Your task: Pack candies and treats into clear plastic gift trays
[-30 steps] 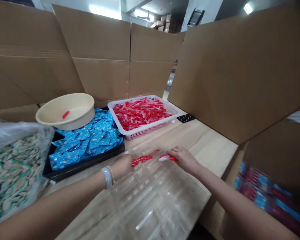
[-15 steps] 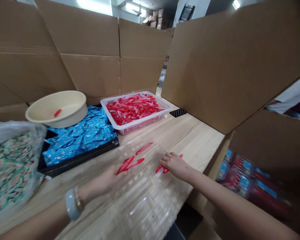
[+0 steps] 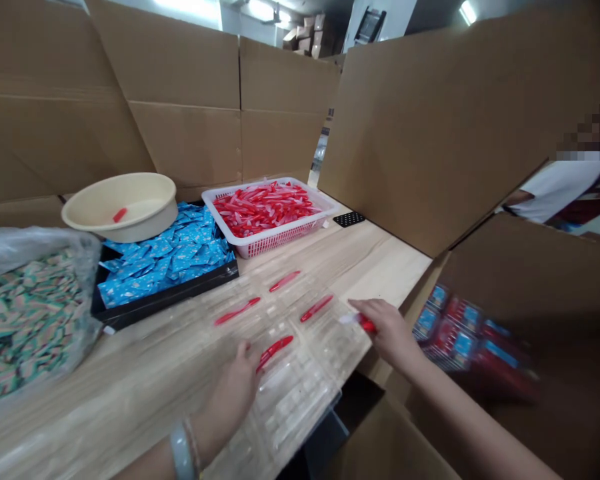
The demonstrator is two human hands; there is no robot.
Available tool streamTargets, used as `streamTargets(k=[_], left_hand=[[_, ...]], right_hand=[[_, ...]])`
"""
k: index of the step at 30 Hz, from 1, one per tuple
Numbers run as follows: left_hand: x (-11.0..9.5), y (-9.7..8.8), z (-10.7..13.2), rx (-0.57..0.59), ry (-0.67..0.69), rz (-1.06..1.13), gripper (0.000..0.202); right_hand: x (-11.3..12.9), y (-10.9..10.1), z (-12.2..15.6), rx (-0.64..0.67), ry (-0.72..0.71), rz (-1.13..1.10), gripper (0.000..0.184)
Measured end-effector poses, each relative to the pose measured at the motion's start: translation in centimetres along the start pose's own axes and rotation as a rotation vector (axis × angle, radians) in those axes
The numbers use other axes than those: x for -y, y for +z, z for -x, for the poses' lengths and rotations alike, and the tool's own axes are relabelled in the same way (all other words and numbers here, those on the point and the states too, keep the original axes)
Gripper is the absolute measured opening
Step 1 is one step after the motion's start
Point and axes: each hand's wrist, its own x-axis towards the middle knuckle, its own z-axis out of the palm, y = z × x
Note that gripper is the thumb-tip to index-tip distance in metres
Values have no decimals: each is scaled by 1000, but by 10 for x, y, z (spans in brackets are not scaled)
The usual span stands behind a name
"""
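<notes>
Several clear plastic trays (image 3: 300,383) with moulded compartments lie on the wooden table. My left hand (image 3: 230,390) is over the near part, its fingers closed at the lower end of glossy red tapered sticks (image 3: 276,351). At the right, my right hand (image 3: 387,330) is closed around red sticks (image 3: 367,323); a whitish end pokes out to the left. Single red sticks rest in other compartments: one at the far side (image 3: 285,281), one at the left (image 3: 237,311) and one in the middle (image 3: 317,308).
Behind stand a white basket (image 3: 280,241) heaped with red sticks, a black tray (image 3: 173,293) of blue packets and a cream basin (image 3: 145,223). A bag of striped pieces (image 3: 30,320) sits left. Cardboard walls (image 3: 395,133) enclose the table; packed red boxes (image 3: 455,333) and a person's sleeve (image 3: 563,190) are at right.
My left hand has moved nearer, leaving a red stick in the left compartment. My right hand has shifted right, and a red stick lies in the middle compartment. The view has turned slightly.
</notes>
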Motion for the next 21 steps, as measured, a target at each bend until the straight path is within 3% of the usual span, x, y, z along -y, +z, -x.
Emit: streamTargets(k=[3, 7, 13, 17, 21], left_hand=[[-4, -9, 3, -49, 17, -64, 29], [-18, -11, 20, -31, 112, -21, 27], [-48, 30, 49, 99, 139, 60, 33], [-64, 56, 46, 37, 173, -59, 33], [-69, 70, 38, -16, 216, -182, 30]], right_hand=[[-20, -5, 24, -14, 101, 85, 39], [-11, -1, 46, 177, -84, 187, 40], [11, 8, 41, 344, -257, 270, 35], [15, 7, 30, 358, -281, 299, 32], [19, 7, 26, 366, -257, 343, 32]])
